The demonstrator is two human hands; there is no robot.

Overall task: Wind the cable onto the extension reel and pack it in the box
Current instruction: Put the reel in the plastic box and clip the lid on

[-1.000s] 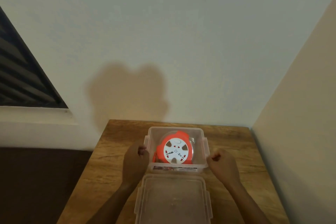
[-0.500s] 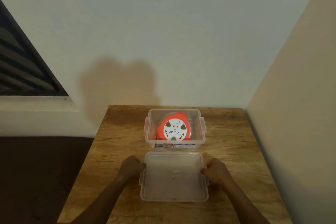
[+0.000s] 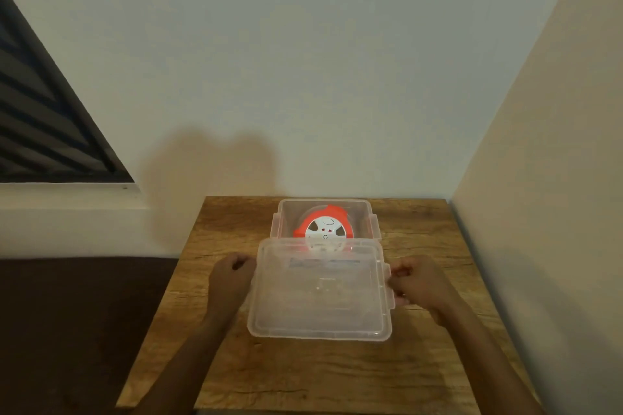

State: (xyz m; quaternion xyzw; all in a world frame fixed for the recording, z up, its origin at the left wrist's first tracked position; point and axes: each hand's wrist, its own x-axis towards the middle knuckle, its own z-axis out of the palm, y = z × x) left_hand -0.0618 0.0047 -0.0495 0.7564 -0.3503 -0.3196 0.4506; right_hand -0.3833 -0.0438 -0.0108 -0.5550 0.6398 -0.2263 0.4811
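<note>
Extension reel point(image 3: 323, 228), orange with a white socket face, sits inside the clear box point(image 3: 365, 212) at the far middle of the bench point(image 3: 421, 374). Its near part is seen only through the lid point(image 3: 320, 300); the cable itself can't be made out. The box stands close to the far wall, its top not yet covered.

You hold the clear lid between both hands, roughly flat, just near of the box, with its far edge overlapping the box's near rim. Whether the lid touches the rim, can't tell.

Your left hand point(image 3: 231, 280) is curled at the lid's left edge, fingers closed round the side. Your right hand point(image 3: 416, 283) is curled at the right edge, fingertips pinching by the lid's side clip. Both forearms come in from the near edge of the bench.

The bench is wood-grained and fits into a corner, with a wall on its right. A dark slatted vent point(image 3: 43, 131) shows far left on the wall; dark floor lies left of the bench.
</note>
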